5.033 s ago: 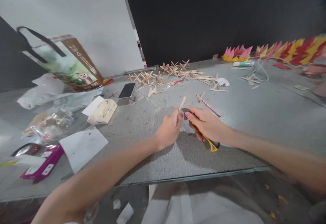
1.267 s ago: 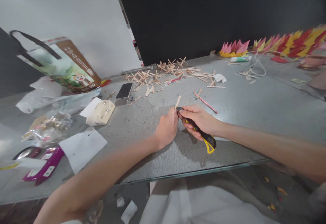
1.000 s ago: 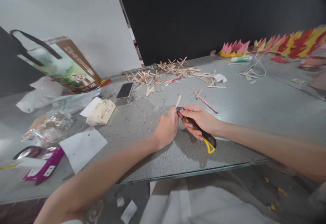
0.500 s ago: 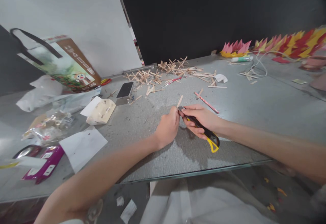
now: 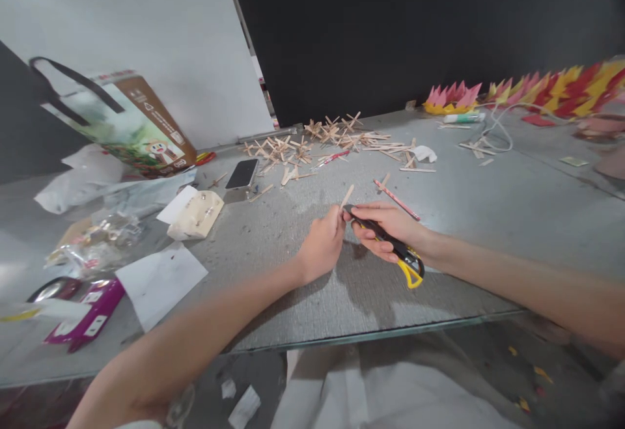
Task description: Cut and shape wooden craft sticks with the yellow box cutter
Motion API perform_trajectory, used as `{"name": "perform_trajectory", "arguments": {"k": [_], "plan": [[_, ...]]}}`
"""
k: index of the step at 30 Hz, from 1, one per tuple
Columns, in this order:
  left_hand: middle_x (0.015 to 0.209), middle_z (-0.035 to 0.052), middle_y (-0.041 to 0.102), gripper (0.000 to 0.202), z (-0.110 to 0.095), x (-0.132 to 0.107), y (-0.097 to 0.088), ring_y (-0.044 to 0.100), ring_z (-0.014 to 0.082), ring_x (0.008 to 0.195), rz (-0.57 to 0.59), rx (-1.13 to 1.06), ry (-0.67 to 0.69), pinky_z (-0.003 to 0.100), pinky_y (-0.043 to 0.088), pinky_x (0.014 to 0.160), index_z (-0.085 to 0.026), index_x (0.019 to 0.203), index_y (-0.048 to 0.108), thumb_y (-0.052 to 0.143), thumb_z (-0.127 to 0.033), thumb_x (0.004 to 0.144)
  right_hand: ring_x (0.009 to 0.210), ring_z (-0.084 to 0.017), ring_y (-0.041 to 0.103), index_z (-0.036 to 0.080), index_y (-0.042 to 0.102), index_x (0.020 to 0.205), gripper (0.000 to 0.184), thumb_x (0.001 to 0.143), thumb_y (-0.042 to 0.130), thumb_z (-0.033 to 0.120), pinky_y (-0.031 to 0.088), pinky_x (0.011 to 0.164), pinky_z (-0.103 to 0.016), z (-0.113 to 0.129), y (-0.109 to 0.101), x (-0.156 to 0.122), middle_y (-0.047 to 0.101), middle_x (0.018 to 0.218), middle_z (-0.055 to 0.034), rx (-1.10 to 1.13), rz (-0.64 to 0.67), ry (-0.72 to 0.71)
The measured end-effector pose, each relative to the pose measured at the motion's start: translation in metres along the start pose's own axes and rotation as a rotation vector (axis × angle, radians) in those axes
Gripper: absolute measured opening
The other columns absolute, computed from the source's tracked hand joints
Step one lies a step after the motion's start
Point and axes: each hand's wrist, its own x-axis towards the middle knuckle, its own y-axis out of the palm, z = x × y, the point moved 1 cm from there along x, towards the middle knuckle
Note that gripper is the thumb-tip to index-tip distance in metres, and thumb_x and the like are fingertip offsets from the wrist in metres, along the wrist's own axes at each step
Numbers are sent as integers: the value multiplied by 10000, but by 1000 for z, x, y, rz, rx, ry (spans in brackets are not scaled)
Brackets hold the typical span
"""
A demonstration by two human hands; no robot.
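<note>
My left hand (image 5: pixel 319 247) is closed in a pinch on a short wooden craft stick (image 5: pixel 347 196), whose free end points up and away over the grey table (image 5: pixel 469 214). My right hand (image 5: pixel 390 228) grips a black and yellow utility knife (image 5: pixel 403 258). The knife's front end meets the stick right by my left fingertips. Both hands hover just above the middle of the table, touching each other at the fingers.
A red pencil (image 5: pixel 396 199) lies just beyond my right hand. Piles of glued stick crosses (image 5: pixel 312 140) sit at the back, with a phone (image 5: pixel 243 173), a cream block (image 5: pixel 198 213), white paper (image 5: pixel 161 279) and a carton bag (image 5: pixel 129 123) to the left. Coloured paper shapes (image 5: pixel 527 90) line the right rear.
The knife's yellow tail has swung a little to the right and up while its tip stays at the stick. My left hand keeps its pinch in the same place.
</note>
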Motion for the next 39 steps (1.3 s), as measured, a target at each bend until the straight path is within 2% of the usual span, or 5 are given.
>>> {"name": "perform_trajectory", "arguments": {"k": [12, 17, 19, 27, 39], "plan": [[630, -45, 518, 325, -4, 2, 5, 476, 122, 559, -49, -139, -19, 270, 351, 591, -225, 837, 466, 336, -384, 1090, 311, -78, 413, 184, 620, 1024, 177, 1002, 598, 358, 434, 259, -208, 2, 0, -4, 511, 615, 74, -65, -43, -24], [554, -88, 389, 296, 8, 17, -1, 327, 89, 429, -176, -478, -376, 228, 277, 471, -239, 815, 401, 295, -357, 1065, 290, -106, 475, 212, 598, 1103, 220, 1031, 575, 419, 423, 264, -235, 17, 22, -24, 524, 609, 88, -238, -32, -70], [542, -108, 350, 262, 11, 21, -3, 264, 80, 402, -170, -583, -406, 211, 247, 444, -246, 847, 389, 304, -368, 1063, 312, -111, 518, 216, 598, 1081, 250, 1040, 560, 460, 421, 291, -234, 21, 25, -27, 540, 625, 81, -348, -44, -151], [545, -88, 384, 397, -2, 6, -3, 321, 89, 459, 62, -535, -54, 229, 305, 478, -240, 822, 382, 343, -546, 1072, 313, -100, 444, 247, 632, 1098, 369, 876, 793, 494, 371, 334, -226, 12, -6, -1, 512, 495, 112, -793, -489, -385], [583, -62, 444, 345, -8, 1, -5, 433, 126, 554, 163, -232, 142, 273, 390, 623, -241, 804, 396, 282, -408, 1084, 303, -113, 458, 217, 648, 797, 351, 877, 768, 537, 379, 329, -223, 13, 1, -5, 492, 406, 72, -800, -479, -391]]}}
